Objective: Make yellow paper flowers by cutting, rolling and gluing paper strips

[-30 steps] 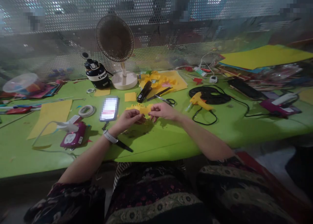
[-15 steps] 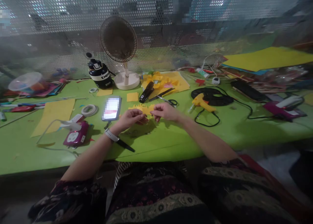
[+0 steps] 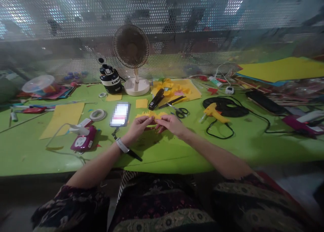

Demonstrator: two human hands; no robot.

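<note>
Over the green table (image 3: 167,154), both my hands pinch a small piece of yellow paper (image 3: 152,121), whose shape is mostly hidden by the fingers. My left hand (image 3: 138,125) has its thumb and fingertips closed on one side, while my right hand (image 3: 170,124) grips the other, the fingertips nearly meeting. More yellow cut paper (image 3: 144,114) shows just behind the fingers. Past my right hand lie scissors (image 3: 179,111) with dark handles. A black stapler (image 3: 156,99) and a square of yellow paper (image 3: 142,103) rest behind my hands.
A phone (image 3: 119,114), tape roll (image 3: 97,115) and purple power strip (image 3: 83,138) are left of my hands. The yellow glue gun (image 3: 215,113) with its cord lies right. Behind stand a fan (image 3: 136,86) and a dark bottle (image 3: 111,82); yellow sheets (image 3: 280,68) are stacked far right.
My hands have drawn closer together, and their fingertips now nearly meet at the yellow paper. The whole view has shifted slightly, so the table things appear further right and lower.
</note>
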